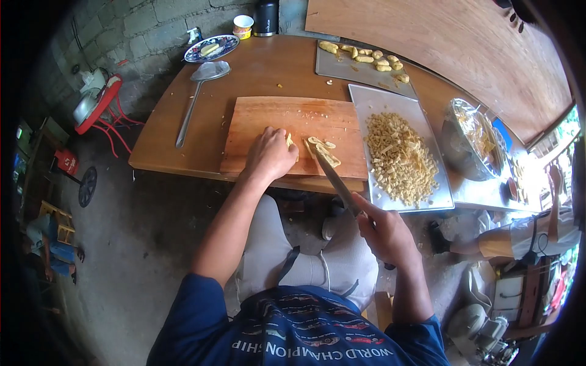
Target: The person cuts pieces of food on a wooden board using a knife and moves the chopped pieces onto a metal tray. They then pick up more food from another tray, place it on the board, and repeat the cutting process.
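Observation:
My right hand point(387, 235) is wrapped round the handle of a long knife point(337, 184). Its blade slants up and left over the front edge of the wooden cutting board point(268, 113), the tip by some pale yellow sliced strips point(328, 157). On the board's left half, my left hand point(270, 154) is closed over more yellow strips point(290, 143), which show beside its fingertips. To the right of the board, a metal tray point(381, 100) carries a heap of small chopped yellow pieces point(401, 160).
At the back, a second tray point(334, 67) holds several yellow finger-shaped pieces. A large metal bowl point(455, 143) stands right. A long-handled spatula point(190, 113) and a patterned plate point(192, 53) lie left, near a cup point(243, 23) and black flask point(266, 18). Another person point(531, 235) is at right.

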Tool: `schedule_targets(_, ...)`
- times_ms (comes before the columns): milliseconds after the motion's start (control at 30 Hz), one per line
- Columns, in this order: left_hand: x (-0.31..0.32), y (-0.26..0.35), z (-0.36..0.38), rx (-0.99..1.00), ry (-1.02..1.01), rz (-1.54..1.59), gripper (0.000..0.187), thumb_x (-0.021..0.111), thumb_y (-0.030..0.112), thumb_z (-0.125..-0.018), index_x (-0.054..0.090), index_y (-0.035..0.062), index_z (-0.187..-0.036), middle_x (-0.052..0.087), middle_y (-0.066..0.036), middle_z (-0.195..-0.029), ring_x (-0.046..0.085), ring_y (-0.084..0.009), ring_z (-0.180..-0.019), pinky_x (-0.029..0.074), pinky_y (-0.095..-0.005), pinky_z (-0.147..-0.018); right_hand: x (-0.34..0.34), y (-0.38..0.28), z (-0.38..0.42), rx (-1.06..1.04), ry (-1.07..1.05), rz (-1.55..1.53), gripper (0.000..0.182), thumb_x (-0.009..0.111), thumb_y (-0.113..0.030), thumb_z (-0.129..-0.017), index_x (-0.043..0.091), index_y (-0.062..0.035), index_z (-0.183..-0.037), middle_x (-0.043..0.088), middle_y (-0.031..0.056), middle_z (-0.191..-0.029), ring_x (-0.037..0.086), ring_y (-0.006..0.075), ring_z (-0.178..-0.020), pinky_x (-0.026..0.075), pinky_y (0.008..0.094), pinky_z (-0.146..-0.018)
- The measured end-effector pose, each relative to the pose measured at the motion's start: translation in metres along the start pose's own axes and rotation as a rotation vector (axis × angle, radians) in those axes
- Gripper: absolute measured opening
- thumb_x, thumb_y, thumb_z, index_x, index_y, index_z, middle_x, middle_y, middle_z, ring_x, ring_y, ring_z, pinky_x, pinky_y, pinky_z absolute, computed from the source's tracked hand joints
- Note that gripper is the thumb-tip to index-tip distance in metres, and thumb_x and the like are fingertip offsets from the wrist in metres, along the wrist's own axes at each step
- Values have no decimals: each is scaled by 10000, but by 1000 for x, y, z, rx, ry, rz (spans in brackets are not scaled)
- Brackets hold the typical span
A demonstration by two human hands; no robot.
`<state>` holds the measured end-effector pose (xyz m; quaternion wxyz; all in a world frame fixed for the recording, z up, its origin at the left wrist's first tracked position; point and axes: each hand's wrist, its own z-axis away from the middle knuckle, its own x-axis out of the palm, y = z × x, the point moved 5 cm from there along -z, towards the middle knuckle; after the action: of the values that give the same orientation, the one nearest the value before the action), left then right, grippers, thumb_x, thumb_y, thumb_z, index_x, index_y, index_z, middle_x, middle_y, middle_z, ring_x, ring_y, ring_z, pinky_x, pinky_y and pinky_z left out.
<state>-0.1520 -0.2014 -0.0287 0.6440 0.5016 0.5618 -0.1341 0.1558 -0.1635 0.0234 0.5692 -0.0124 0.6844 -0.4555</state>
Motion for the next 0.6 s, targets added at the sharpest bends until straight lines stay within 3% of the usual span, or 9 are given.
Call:
schedule_targets(67, 2, 5, -4, -39, -56, -36, 474, 699, 275, -1012, 705, -17, -1385, 702, -247, -1359, 677, -389, -1308, 526, -474, -1143, 4, 9, -7, 16, -14, -5, 532, 635, -153, -1045, 619, -62, -1569, 703, 331, -816, 748, 499, -826, 580, 540, -793)
schedule_targets(133, 3, 10, -8, -19, -97, -1, 455, 701, 292, -1019, 731, -19, -1350, 715, -245, -1329, 685, -390, -1288, 532, -471, -1135, 11, 21, -23, -54, -1, -90, 543, 650, -172, -1059, 609, -75, -1591, 736, 263, -798, 761, 392, -688, 587, 480, -708)
schedule_targets(167, 7, 8, -13, -15, -98, -4, 455, 701, 292, -1019, 731, -19, -1350, 715, -245, -1329, 685, -390, -1288, 532, -471, -1135, 8, 22, -28, -54, 2, -93, 543, 650, -172, -1059, 609, -75, -1591, 736, 263, -798, 761, 392, -688, 587, 480, -708)
schedule_targets(233, 13, 1, -24, 8, -104, 72, 464, 744, 315, -1005, 750, -19, -1327, 740, -236, -1313, 709, -374, -1264, 548, -458, -1113, 13, 28, -39, 109, -171, -345, 537, 639, -184, -1095, 590, -82, -1620, 727, 125, -773, 690, 199, -568, 557, 373, -595)
schedule_targets(267, 15, -4, -27, 8, -102, 68, 464, 744, 315, -1005, 750, -19, -1327, 740, -236, -1313, 709, -374, -1264, 548, -458, -1113, 14, 29, -40, 105, -170, -347, 537, 639, -184, -1095, 590, -82, -1620, 727, 125, -773, 690, 199, -568, 557, 373, -595)
schedule_targets(333, 15, -8, -29, -28, -131, 170, 481, 820, 313, -956, 767, -13, -1305, 767, -227, -1297, 736, -346, -1234, 564, -445, -1083, 20, 28, -42, 81, -253, -463, 520, 585, -153, -1143, 547, -68, -1655, 659, 10, -754, 610, 87, -559, 505, 274, -529)
schedule_targets(467, 15, -10, -27, 34, -65, 159, 467, 879, 246, -903, 781, -8, -1282, 797, -210, -1256, 766, -314, -1173, 581, -424, -1043, 30, 36, -47, 98, -293, -599, 539, 589, -156, -1144, 521, -66, -1671, 655, 19, -779, 599, 94, -551, 498, 267, -522)
schedule_targets(533, 18, -12, -31, -1, -147, 248, 455, 902, 199, -872, 790, 2, -1267, 772, -237, -1289, 739, -364, -1224, 566, -430, -1088, 33, 38, -49, 131, -299, -701, 546, 594, -155, -1141, 516, -61, -1674, 651, 25, -803, 579, 96, -536, 487, 265, -513)
schedule_targets(600, 18, -11, -32, -10, -146, 274, 441, 904, 176, -862, 796, 2, -1253, 786, -231, -1256, 754, -354, -1195, 575, -424, -1067, 34, 40, -50, 135, -300, -744, 548, 594, -156, -1141, 514, -61, -1675, 651, 26, -806, 580, 96, -536, 486, 264, -511)
